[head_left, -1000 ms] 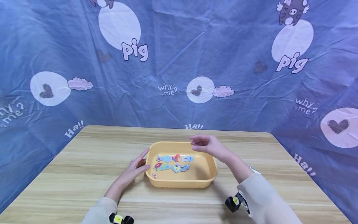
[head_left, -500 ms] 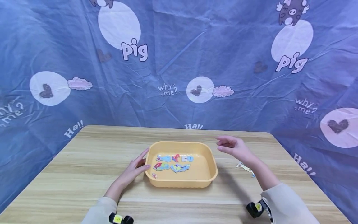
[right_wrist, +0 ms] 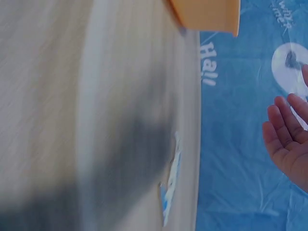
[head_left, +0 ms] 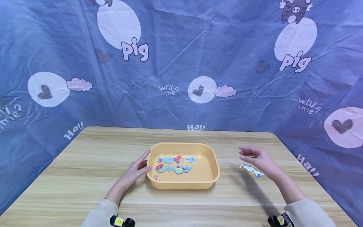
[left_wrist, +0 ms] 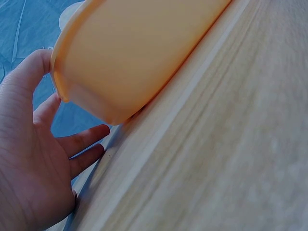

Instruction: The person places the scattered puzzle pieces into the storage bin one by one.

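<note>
A yellow plastic basin [head_left: 184, 186] stands on the table with several flat, colourful cut-out pieces [head_left: 182, 169] lying in it. My left hand [head_left: 132, 173] holds its left rim, the thumb over the edge; in the left wrist view the thumb [left_wrist: 36, 67] and a fingertip meet at the rim while other fingers [left_wrist: 86, 139] spread below. To the right of the basin, a long printed cut-out piece [head_left: 251, 170] in pale yellow and blue lies on the wood. My right hand [head_left: 259, 159] hovers just above it, holding nothing, with loosely bent fingers.
The wooden table [head_left: 93, 167] ends at the back against a blue printed cloth [head_left: 170, 63]. A small round red-and-white piece [head_left: 156, 177] lies in the basin's near left corner. In the right wrist view the hand's shadow [right_wrist: 130, 149] falls across the wood.
My right hand has moved from over the basin to the right and lower, above the long cut-out piece. My left hand has stayed at the rim.
</note>
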A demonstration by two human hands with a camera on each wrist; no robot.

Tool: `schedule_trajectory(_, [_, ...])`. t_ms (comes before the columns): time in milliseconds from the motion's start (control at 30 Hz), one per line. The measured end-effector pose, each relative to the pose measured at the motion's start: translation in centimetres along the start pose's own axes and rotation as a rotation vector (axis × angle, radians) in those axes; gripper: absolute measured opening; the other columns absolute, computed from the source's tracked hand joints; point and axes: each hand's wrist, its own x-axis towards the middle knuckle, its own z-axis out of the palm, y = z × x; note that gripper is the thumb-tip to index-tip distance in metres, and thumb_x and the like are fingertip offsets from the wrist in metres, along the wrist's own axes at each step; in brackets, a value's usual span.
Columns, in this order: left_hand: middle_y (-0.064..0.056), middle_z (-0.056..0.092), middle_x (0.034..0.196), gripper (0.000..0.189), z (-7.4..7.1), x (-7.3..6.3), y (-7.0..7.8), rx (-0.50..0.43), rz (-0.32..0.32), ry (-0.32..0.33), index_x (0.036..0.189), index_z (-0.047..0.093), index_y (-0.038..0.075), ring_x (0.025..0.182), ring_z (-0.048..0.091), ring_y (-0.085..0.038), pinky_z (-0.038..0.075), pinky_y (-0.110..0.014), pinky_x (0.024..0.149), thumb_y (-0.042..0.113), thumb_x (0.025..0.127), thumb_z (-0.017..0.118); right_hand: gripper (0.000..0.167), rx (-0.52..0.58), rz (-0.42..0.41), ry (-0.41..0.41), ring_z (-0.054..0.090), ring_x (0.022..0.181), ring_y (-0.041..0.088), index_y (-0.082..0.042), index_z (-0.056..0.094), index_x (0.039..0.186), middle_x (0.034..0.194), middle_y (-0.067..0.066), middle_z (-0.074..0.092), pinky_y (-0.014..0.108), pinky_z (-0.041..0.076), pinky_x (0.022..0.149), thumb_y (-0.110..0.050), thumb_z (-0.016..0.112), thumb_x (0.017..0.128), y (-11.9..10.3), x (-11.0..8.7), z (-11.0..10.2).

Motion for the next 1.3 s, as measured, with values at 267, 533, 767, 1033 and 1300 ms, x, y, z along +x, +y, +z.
schedule_trajectory(267, [-0.021,0.043,0.123,0.063,0.0,0.0,0.1,-0.017,0.004,-0.013,0.137,0.024,0.022,0.114,0.039,-0.030,0.018,-0.049,0.096,0.019,0.083,0.055,0.043,-0.017,0.061,0.049,0.054,0.080,0.004,0.012,0.048,0.112,0.097,0.019,0.057,0.019,0.045,0.067,-0.012,0.061,0.080,1.8,-1.7,-1.0])
schedule_trajectory(533, [-0.019,0.044,0.123,0.063,0.0,0.1,0.0,-0.011,-0.003,-0.003,0.137,0.024,0.024,0.113,0.040,-0.028,0.017,-0.051,0.096,0.020,0.083,0.056,0.044,-0.077,0.066,0.110,0.052,0.080,-0.003,0.014,0.049,0.110,0.096,0.022,0.058,0.014,0.043,0.066,-0.016,0.062,0.079,4.8,-2.6,-2.0])
schedule_trajectory(767, [-0.020,0.044,0.123,0.064,-0.1,0.2,-0.2,-0.012,0.007,-0.012,0.138,0.023,0.022,0.113,0.040,-0.029,0.019,-0.051,0.095,0.018,0.083,0.056,0.049,-0.077,0.126,0.113,0.053,0.082,0.001,0.012,0.049,0.112,0.100,0.020,0.058,0.014,0.043,0.066,-0.022,0.063,0.079,7.8,-2.8,-2.6])
schedule_trajectory(1033, [-0.019,0.044,0.123,0.063,-0.1,0.1,0.3,-0.002,0.006,-0.006,0.137,0.024,0.024,0.113,0.039,-0.029,0.014,-0.053,0.095,0.021,0.083,0.056,0.049,-0.095,0.184,0.088,0.052,0.081,0.000,0.014,0.045,0.113,0.105,0.026,0.054,0.013,0.042,0.067,-0.017,0.062,0.080,6.7,-3.5,-2.5])
schedule_trajectory(1300, [-0.022,0.043,0.122,0.062,-0.1,0.0,0.2,0.046,0.022,0.000,0.137,0.024,0.023,0.113,0.039,-0.032,0.005,-0.059,0.093,0.022,0.083,0.054,0.052,-0.172,0.230,0.052,0.053,0.092,0.021,0.015,0.044,0.115,0.110,0.030,0.049,0.014,0.040,0.070,-0.019,0.062,0.080,6.6,-3.7,-2.5])
